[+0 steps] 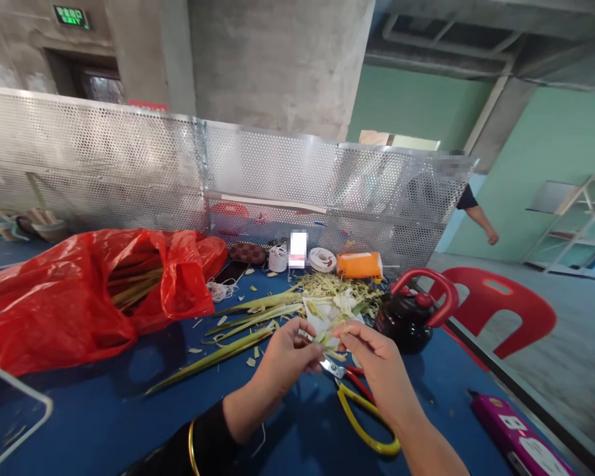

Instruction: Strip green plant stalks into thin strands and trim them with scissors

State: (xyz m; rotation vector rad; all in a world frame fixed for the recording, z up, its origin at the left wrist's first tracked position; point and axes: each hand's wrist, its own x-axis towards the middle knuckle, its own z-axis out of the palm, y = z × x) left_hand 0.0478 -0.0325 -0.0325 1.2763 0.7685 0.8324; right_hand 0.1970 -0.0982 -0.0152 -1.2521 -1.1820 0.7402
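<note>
My left hand [290, 354] and my right hand [369, 357] meet over the blue table, fingertips pinched around a small pale green leaf strip [327, 338] stretched between them. Just below lies a pair of scissors [334, 370] with one yellow handle and one red, partly hidden by my right wrist. Beyond my hands, a white tissue [313, 318] sits among a heap of green plant scraps [334, 285]. Long green leaf stalks [223, 357] spread to the left of my left hand.
A red plastic bag [74, 291] with stalks inside fills the left. To the right stand a black kettle [401, 324] with a red handle and a red chair [518, 311]. A purple box [513, 433] lies near the right edge. Behind the mesh screen [272, 168], a person's arm [478, 217] shows.
</note>
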